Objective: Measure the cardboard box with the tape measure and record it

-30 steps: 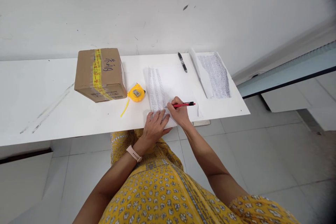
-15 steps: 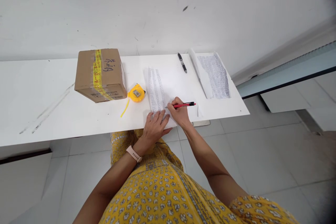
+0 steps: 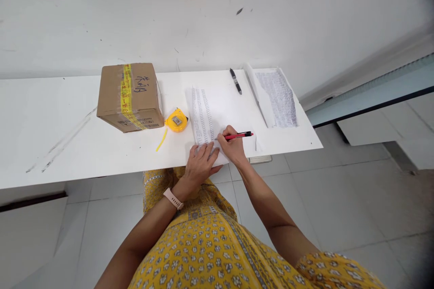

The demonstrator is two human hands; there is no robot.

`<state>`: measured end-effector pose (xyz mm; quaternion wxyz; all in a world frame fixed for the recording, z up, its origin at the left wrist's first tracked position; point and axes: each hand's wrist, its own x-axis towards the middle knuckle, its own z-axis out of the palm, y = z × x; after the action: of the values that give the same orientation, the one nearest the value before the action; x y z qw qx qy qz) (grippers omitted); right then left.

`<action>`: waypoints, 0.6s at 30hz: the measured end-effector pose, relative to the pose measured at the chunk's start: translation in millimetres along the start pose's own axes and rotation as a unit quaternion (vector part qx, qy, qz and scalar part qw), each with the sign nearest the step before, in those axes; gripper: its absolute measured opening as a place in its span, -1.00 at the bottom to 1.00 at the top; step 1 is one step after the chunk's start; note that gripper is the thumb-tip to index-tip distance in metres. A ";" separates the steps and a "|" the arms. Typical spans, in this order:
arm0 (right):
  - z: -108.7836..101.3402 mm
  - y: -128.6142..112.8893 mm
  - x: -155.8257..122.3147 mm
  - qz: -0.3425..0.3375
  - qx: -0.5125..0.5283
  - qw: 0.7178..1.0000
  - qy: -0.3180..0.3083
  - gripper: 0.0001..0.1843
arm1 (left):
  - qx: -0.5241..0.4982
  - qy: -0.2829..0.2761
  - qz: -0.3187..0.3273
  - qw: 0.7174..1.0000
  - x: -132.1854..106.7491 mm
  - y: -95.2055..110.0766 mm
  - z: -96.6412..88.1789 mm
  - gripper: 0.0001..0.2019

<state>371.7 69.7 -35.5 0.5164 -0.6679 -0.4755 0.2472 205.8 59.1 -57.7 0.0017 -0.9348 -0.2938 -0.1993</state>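
Note:
My right hand [image 3: 233, 144] is closed around a red pen [image 3: 240, 135] with a black end. The pen's tip rests on a white sheet of paper [image 3: 219, 104] filled in part with columns of small handwriting. Flat on the lower edge of the same sheet lies my left hand [image 3: 200, 162], fingers stretched out and partly spread, just left of the pen tip. A yellow tape measure [image 3: 176, 120] sits to the left of the paper, with a short piece of its blade sticking out toward the table's front edge.
A taped cardboard box [image 3: 111, 86] stands on the white table [image 3: 64, 131], left of the tape measure. A black pen [image 3: 235, 81] lies behind the paper. Another densely written sheet [image 3: 278, 97] lies at the right end. The wall [image 3: 135, 18] borders the table's back.

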 end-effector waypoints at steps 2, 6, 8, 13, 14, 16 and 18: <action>0.3 0.0 -0.5 0.001 -0.003 1.000 0.002 -0.73 | -0.001 0.001 0.001 1.000 -0.3 -0.6 0.7 -0.52; 0.8 1.3 -1.7 -0.010 -0.006 1.000 0.028 -0.70 | -0.003 0.016 0.007 1.000 0.2 -0.5 3.3 -0.53; -2.1 2.7 -0.8 -0.010 -0.009 0.998 0.064 -0.73 | -0.010 0.018 0.009 1.000 0.5 0.8 2.1 -0.54; -19.8 9.7 8.7 -0.108 -0.169 0.980 0.014 -0.84 | -0.078 0.041 -0.037 0.995 0.5 -5.0 -16.7 -0.54; -22.6 12.3 11.0 -0.130 -0.207 0.970 -0.001 -0.77 | -0.086 0.060 -0.063 0.992 1.5 -10.4 -21.7 -0.57; -24.7 18.5 14.9 -0.154 -0.262 0.952 -0.014 -0.63 | -0.072 0.109 -0.130 0.983 5.8 -26.8 -30.1 -0.63; -22.7 25.4 17.2 -0.171 -0.299 0.939 -0.010 -0.48 | -0.031 0.142 -0.193 0.970 13.8 -48.2 -34.2 -0.62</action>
<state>407.3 74.3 -48.4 0.3225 -0.6977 -0.6396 0.0084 176.9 102.4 -26.6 -0.0242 -0.8220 -0.4593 -0.3357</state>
